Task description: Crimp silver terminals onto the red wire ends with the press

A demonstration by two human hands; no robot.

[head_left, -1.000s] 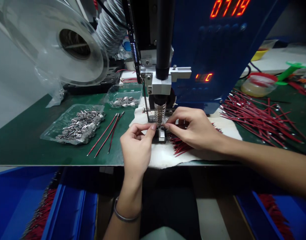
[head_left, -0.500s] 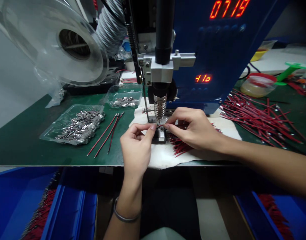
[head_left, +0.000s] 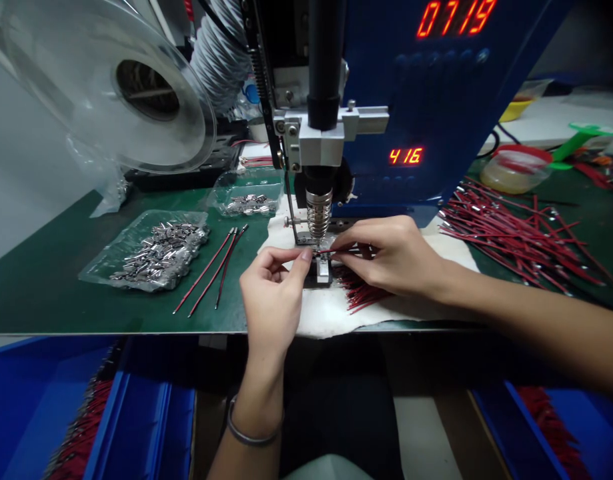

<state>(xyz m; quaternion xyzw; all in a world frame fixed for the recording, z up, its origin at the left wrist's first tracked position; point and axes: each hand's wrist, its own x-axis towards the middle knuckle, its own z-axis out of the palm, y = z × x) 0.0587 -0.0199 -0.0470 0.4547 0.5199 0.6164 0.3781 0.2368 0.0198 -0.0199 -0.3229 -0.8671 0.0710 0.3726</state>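
1. The left hand (head_left: 272, 293) and right hand (head_left: 392, 257) each pinch one end of a thin red wire (head_left: 331, 252) — fingertips closed on it.
2. The wire lies across a small metal block (head_left: 324, 272), just under the machine's spring tip (head_left: 319, 217).
3. The block stands on a white cloth (head_left: 331, 317) on the green surface (head_left: 46, 280).
4. Left of them, a tray of metal pieces (head_left: 153, 250) — to the right, a heap of red wires (head_left: 516, 233).
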